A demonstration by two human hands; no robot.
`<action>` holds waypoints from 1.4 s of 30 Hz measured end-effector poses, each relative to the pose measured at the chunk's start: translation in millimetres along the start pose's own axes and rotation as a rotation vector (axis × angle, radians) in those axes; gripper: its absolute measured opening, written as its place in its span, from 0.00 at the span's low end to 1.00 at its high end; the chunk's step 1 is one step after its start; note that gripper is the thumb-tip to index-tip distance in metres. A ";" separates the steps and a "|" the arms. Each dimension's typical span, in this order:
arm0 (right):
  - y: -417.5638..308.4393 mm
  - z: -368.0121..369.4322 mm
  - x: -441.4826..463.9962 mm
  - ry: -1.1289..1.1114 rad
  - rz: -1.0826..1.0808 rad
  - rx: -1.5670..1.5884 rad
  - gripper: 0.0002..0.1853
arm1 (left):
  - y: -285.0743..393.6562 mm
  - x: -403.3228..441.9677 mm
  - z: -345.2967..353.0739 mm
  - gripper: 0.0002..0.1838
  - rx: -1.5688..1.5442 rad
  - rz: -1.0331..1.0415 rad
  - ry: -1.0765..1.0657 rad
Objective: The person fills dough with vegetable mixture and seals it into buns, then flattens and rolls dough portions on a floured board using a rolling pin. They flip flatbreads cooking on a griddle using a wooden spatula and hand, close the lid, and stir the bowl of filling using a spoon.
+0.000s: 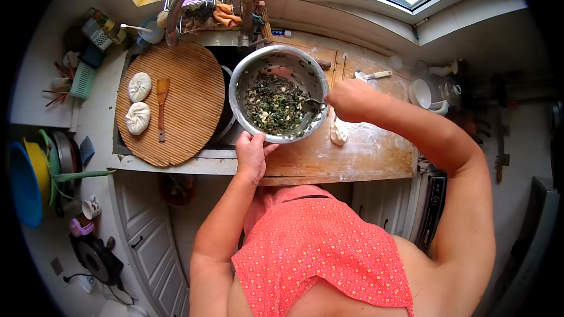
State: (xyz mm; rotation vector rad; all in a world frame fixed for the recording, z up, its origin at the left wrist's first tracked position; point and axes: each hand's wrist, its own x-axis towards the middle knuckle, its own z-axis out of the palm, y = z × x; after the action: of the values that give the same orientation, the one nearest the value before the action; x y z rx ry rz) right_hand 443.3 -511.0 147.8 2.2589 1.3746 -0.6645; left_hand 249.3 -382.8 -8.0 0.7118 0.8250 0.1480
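Note:
A steel bowl point(235, 97) holds a chopped green filling point(276, 103) with pale bits in it. My left hand point(251, 149) grips the bowl's near rim, thumb and fingers closed on it. At the bowl's right side my right hand point(348, 100) is closed round the handle of a metal spoon point(315, 102), whose head reaches inside the bowl. A lump of dough point(338, 134) lies on the floured wooden board point(358, 161) just below my right hand. To the left, two pleated buns point(138, 103) sit on a round ridged board point(194, 105) beside a wooden spatula point(162, 108).
A faucet point(245, 23) arches over the round board, which lies across the sink. Behind stands a wire rack point(205, 3) with cloths. At the right are a scraper-like tool point(373, 75) and a white bowl point(419, 93). Basins point(26, 182) hang at the far left.

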 end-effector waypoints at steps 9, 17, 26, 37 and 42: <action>-8.9 11.0 6.4 -0.030 0.005 0.032 0.09 | -6.5 -13.2 4.4 0.09 -0.083 -0.018 -0.036; 13.1 30.0 42.0 0.177 0.090 -0.119 0.10 | 18.3 -0.2 -9.6 0.13 0.009 0.016 -0.045; -2.3 16.4 6.5 0.134 0.118 -0.052 0.09 | 40.0 27.7 -28.4 0.08 0.203 0.007 -0.099; -13.5 41.9 -40.7 0.262 0.325 0.197 0.17 | 19.2 8.3 -24.3 0.06 0.038 0.014 -0.087; -44.5 70.7 -53.8 0.242 0.198 0.308 0.14 | 7.7 -2.4 -19.4 0.06 -0.034 0.004 -0.046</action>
State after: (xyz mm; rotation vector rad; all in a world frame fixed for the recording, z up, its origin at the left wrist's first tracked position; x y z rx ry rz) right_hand 368.9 -570.0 118.5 2.7550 1.1942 -0.5826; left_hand 234.8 -367.7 -10.6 0.6821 0.7756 0.1486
